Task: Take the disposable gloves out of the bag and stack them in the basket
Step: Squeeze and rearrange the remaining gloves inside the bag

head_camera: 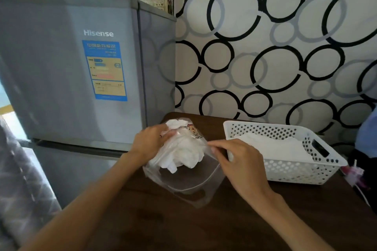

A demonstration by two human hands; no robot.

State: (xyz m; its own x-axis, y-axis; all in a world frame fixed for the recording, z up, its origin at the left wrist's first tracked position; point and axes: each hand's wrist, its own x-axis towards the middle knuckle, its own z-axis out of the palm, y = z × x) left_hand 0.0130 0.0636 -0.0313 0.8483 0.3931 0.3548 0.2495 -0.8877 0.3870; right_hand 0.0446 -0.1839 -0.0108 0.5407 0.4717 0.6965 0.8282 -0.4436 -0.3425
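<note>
Pinching the rim of the clear plastic bag (183, 177), the right hand (236, 161) has thumb and fingers (214, 145) closed on its open edge, while the left hand (151, 140) curls round the bag's far end. The bag stands on the dark wooden table (183, 226) with crumpled white disposable gloves (183, 155) bunched inside. Just right of it, the white perforated basket (306, 171) holds flat white gloves. A grey fridge (71, 67) stands left.

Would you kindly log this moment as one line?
left hand grips bag | right hand pinches bag edge | gloves in basket
</note>
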